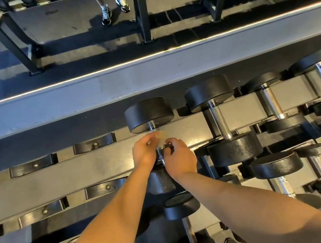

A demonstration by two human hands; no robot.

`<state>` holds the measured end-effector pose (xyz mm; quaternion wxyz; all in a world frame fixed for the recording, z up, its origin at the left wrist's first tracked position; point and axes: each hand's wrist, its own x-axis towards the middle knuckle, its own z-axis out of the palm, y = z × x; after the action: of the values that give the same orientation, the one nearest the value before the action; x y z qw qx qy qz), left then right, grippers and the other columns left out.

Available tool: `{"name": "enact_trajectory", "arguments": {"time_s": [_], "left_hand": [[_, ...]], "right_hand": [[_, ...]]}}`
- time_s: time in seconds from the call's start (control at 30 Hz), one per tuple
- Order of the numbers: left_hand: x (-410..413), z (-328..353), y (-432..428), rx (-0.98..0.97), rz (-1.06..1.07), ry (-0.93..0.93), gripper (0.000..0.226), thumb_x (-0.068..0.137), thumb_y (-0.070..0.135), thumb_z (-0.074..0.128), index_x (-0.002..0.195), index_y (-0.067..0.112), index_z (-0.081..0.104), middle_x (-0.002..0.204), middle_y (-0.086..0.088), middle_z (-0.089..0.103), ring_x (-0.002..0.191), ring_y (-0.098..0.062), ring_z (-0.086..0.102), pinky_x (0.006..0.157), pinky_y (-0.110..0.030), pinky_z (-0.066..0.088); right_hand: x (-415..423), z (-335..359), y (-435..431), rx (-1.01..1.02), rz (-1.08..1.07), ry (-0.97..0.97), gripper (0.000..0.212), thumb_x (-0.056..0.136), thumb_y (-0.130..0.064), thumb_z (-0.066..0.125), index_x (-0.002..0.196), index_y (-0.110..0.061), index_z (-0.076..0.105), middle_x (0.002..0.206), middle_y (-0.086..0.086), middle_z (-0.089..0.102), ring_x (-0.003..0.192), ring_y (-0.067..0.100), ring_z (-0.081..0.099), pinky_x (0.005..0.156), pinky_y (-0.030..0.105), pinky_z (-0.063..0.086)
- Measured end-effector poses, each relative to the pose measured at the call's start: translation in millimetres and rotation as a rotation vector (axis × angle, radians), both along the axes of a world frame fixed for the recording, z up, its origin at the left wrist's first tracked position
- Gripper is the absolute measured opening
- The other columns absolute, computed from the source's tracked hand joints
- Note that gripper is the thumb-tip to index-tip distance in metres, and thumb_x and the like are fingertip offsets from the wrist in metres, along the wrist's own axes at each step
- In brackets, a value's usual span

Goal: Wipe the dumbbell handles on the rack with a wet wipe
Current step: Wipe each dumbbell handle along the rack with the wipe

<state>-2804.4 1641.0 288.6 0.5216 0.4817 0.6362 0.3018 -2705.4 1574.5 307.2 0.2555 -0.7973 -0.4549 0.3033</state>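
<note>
Two hands met at the handle [152, 126] of a dumbbell [148, 112] on the rack [99, 167]. The left hand [144, 151] fingers pinched the wet wipe [160, 135]; the right hand [179, 157] fingers curled round the handle.

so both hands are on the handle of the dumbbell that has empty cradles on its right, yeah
No, the head view shows the empty cradles left of the dumbbell; the left hand and right hand are indeed on its handle.
</note>
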Motion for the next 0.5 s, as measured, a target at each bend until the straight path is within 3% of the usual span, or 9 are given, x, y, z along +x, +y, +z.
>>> {"name": "enact_trajectory", "arguments": {"time_s": [0.07,0.2,0.33,0.5], "left_hand": [[8.8,6.1,9.9,0.021,0.06,0.037,0.021,0.102,0.021,0.059,0.111,0.029,0.076,0.111,0.005,0.068,0.105,-0.013,0.062,0.086,-0.023,0.047],[16.8,6.5,9.0,-0.008,0.04,-0.075,0.031,0.102,0.021,0.058,0.09,0.046,0.071,0.112,0.007,0.069,0.111,-0.017,0.063,0.099,-0.031,0.05],[6.9,-0.5,-10.9,0.043,-0.074,-0.019,0.027,0.104,0.021,0.055,0.104,0.042,0.071,0.118,0.011,0.071,0.11,-0.008,0.064,0.085,-0.012,0.044],[0.0,-6.4,-24.2,0.02,-0.097,0.025,0.026,0.103,0.017,0.055,0.102,0.037,0.072,0.105,0.012,0.07,0.099,-0.005,0.064,0.075,-0.004,0.044]], "right_hand": [[0.3,0.8,0.2,0.001,-0.002,-0.009,0.024,0.1,-0.029,0.05,0.122,-0.03,0.059,0.115,-0.008,0.061,0.097,0.016,0.062,0.088,0.039,0.054],[0.5,0.3,1.0,0.005,0.001,-0.018,0.022,0.101,-0.029,0.05,0.121,-0.029,0.059,0.114,-0.007,0.061,0.098,0.016,0.062,0.088,0.037,0.053],[-0.4,-0.1,0.7,0.016,-0.005,-0.008,0.02,0.101,-0.03,0.048,0.117,-0.028,0.06,0.109,-0.009,0.06,0.095,0.013,0.061,0.086,0.036,0.054],[-1.2,-3.6,0.6,0.034,0.005,-0.016,0.02,0.1,-0.032,0.049,0.116,-0.028,0.062,0.109,-0.008,0.062,0.098,0.013,0.06,0.091,0.041,0.054]]}}
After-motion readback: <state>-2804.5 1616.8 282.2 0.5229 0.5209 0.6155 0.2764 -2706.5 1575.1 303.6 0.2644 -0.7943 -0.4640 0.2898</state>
